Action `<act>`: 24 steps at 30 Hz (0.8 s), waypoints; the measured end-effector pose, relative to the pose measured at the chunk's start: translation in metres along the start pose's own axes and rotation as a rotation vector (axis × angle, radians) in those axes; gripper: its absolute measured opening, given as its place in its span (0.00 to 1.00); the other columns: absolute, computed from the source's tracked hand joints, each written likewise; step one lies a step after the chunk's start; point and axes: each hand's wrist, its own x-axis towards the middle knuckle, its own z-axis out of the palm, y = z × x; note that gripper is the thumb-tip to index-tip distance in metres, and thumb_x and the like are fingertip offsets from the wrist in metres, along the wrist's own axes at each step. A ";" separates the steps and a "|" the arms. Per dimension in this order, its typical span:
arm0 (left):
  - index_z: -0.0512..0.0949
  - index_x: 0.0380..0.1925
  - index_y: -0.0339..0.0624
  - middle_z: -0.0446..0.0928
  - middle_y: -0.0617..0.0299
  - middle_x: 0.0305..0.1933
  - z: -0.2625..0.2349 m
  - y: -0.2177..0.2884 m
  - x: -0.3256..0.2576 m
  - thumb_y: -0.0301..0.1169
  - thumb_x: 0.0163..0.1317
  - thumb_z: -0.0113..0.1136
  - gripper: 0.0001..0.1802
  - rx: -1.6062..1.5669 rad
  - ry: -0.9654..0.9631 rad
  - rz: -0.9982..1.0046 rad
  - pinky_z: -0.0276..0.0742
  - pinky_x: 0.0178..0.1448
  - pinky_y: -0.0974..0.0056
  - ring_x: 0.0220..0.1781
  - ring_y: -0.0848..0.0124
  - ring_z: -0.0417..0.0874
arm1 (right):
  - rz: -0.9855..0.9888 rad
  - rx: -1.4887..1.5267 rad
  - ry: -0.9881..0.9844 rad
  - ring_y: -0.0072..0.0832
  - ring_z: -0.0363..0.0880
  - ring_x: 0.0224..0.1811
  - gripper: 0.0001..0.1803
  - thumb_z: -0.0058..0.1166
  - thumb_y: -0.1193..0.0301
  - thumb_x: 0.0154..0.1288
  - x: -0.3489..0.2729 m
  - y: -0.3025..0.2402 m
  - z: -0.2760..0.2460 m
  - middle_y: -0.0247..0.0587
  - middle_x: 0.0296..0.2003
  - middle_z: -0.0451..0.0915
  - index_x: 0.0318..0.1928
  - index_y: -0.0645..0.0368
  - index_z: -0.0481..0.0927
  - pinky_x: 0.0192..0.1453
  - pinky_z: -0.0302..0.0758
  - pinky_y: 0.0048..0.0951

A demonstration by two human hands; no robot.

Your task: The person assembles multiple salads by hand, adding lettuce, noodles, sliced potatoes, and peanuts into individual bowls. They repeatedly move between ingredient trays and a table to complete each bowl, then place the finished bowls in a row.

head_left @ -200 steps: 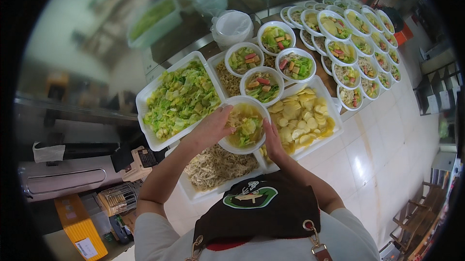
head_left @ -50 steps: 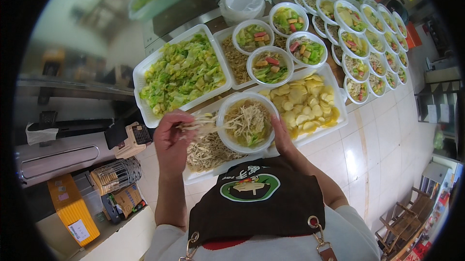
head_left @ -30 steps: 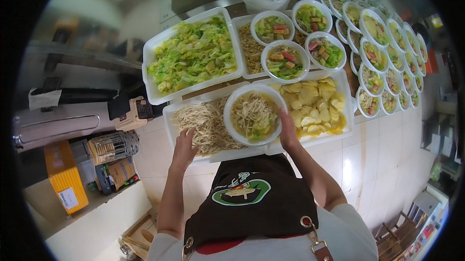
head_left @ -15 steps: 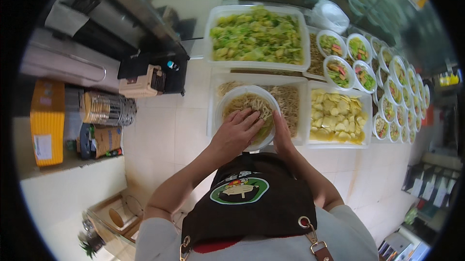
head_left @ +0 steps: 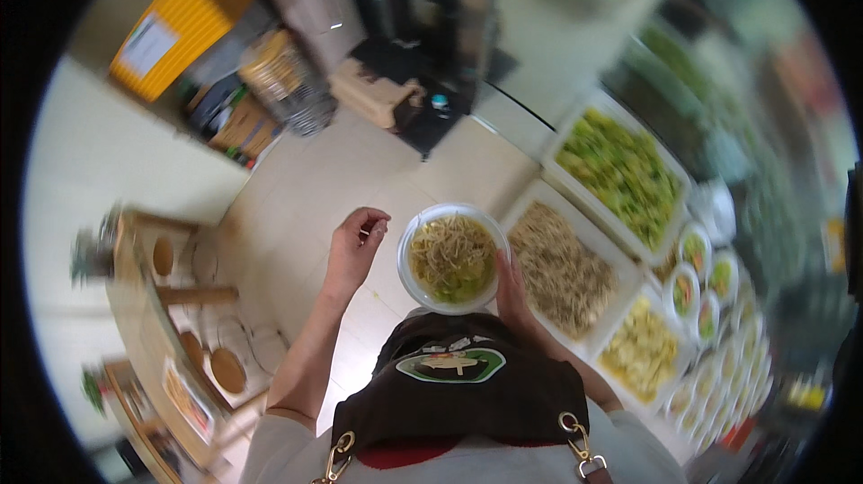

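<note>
A round white plastic bowl [head_left: 404, 283] is in front of my apron, its right side gripped by my right hand [head_left: 511, 286]. Pale bean sprouts [head_left: 452, 239] lie on top in it, over greenish-yellow leaves. To the bowl's left, apart from it, my left hand [head_left: 357, 246] hangs empty with loosely bent fingers. Right of the bowl stands a white tub of bean sprouts [head_left: 559, 268]. Beyond it is a tub of chopped green leaves [head_left: 620, 174], and nearer me a tub of pale yellow slices [head_left: 641, 351].
Many filled white bowls [head_left: 719, 376] crowd the right side. A wooden shelf unit [head_left: 148, 304] stands at the left. At the back left are a yellow ribbed box [head_left: 184, 21], a wire-caged cylinder [head_left: 286, 79] and a beige box-like item [head_left: 373, 93]. Pale floor tiles [head_left: 297, 178] lie between.
My left hand has come out of the bowl to the left. The view has turned left, and the bowl, still in my right hand, is now off the sprout tub.
</note>
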 end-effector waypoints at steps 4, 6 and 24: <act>0.68 0.54 0.34 0.76 0.51 0.49 -0.014 -0.087 -0.065 0.32 0.65 0.51 0.19 -0.454 0.059 -0.116 0.72 0.55 0.64 0.50 0.68 0.76 | -0.008 -0.217 -0.373 0.33 0.64 0.59 0.26 0.35 0.59 0.73 0.019 0.038 0.028 0.50 0.57 0.66 0.62 0.66 0.61 0.63 0.61 0.30; 0.66 0.57 0.36 0.71 0.53 0.56 -0.018 -0.051 -0.091 0.34 0.64 0.52 0.23 -0.230 0.210 -0.268 0.69 0.59 0.60 0.56 0.63 0.72 | 0.198 -0.136 -0.400 0.28 0.67 0.54 0.23 0.34 0.63 0.73 0.003 -0.014 0.085 0.46 0.53 0.70 0.59 0.66 0.64 0.58 0.64 0.29; 0.75 0.37 0.42 0.72 0.57 0.37 -0.216 -0.162 -0.336 0.26 0.50 0.57 0.12 0.624 0.779 -0.240 0.75 0.42 0.60 0.40 0.58 0.75 | 0.444 -0.229 -1.263 0.26 0.71 0.52 0.25 0.38 0.56 0.72 -0.089 0.166 0.442 0.41 0.51 0.72 0.57 0.64 0.67 0.58 0.68 0.29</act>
